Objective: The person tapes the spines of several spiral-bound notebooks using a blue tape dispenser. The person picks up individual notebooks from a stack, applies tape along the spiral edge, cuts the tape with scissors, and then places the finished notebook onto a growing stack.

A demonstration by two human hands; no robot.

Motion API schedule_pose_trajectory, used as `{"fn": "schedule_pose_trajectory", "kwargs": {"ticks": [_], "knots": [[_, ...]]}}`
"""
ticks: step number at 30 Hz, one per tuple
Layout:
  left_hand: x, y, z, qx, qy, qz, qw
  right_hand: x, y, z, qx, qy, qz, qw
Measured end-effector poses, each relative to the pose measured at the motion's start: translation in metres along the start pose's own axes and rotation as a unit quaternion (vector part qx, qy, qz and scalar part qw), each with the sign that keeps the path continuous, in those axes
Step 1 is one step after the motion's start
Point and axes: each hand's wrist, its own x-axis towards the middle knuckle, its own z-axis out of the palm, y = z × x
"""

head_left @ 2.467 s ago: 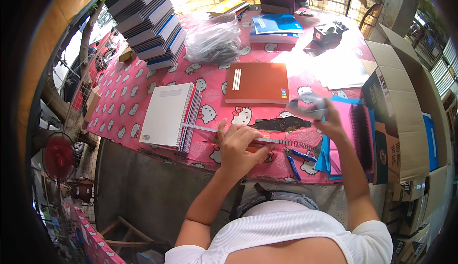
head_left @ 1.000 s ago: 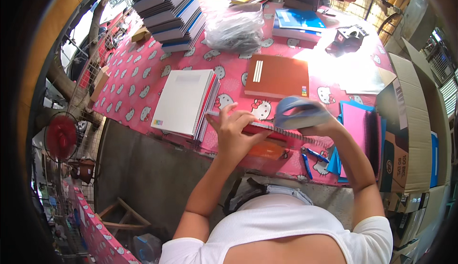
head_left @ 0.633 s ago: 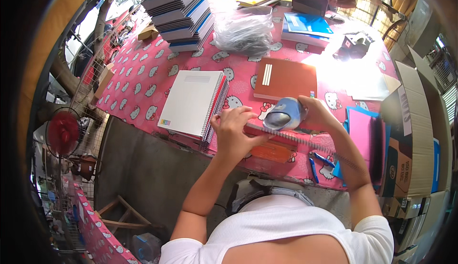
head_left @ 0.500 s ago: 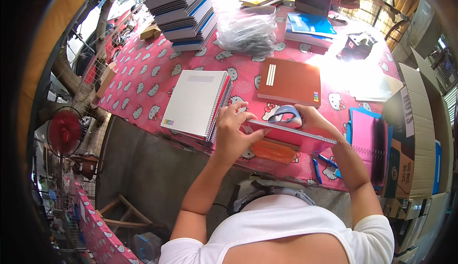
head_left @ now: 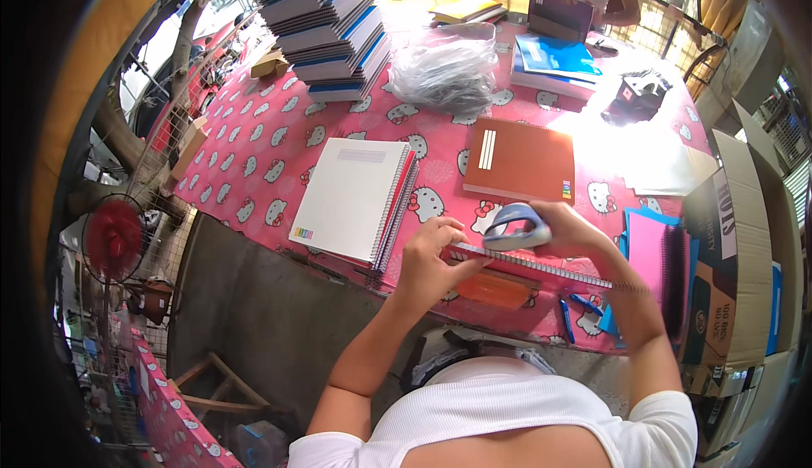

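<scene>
My left hand (head_left: 431, 256) pinches the left end of a spiral notebook (head_left: 533, 267), stood on edge with its coil upward. Loose coil runs past the notebook's right end, by my right forearm. Closed around a blue-and-white hand tool (head_left: 514, 227) with a looped handle, my right hand (head_left: 568, 224) is just behind the coil; its exact kind I cannot make out. Beyond lies a brown notebook (head_left: 524, 159). To the left rests a stack of spiral notebooks with a white cover (head_left: 351, 193) on top. An orange object (head_left: 495, 289) lies under the held notebook.
Blue pens (head_left: 567, 320) and pink sheets with dark coils (head_left: 651, 256) lie at right, beside a cardboard box (head_left: 744, 248). A tall notebook stack (head_left: 326, 36) and clear plastic bags (head_left: 444, 70) stand farther back. Across the table, a person holds a dark notebook (head_left: 558, 15).
The held notebook has tipped so its coil edge now faces up and its pink cover hardly shows. Both hands have shifted slightly right and down in the picture, the tool still in my right.
</scene>
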Motion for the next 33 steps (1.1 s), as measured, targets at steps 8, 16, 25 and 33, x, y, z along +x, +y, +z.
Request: {"fn": "schedule_pose_trajectory", "kwargs": {"ticks": [8, 16, 25, 33], "knots": [[-0.005, -0.012, -0.002, -0.063, 0.013, -0.025, 0.998, 0.026, -0.006, 0.005, -0.330, -0.011, 0.093, 0.939], [-0.022, -0.025, 0.001, -0.337, 0.078, -0.075, 0.935, 0.044, 0.003, 0.012, -0.077, 0.004, -0.032, 0.997], [-0.029, -0.044, -0.007, -0.371, 0.095, -0.144, 0.912, 0.043, -0.028, 0.030, -0.129, -0.011, -0.001, 0.992], [-0.018, -0.041, -0.014, -0.391, 0.059, -0.160, 0.904, -0.051, 0.075, 0.010, -0.385, 0.277, 0.201, 0.857]]}}
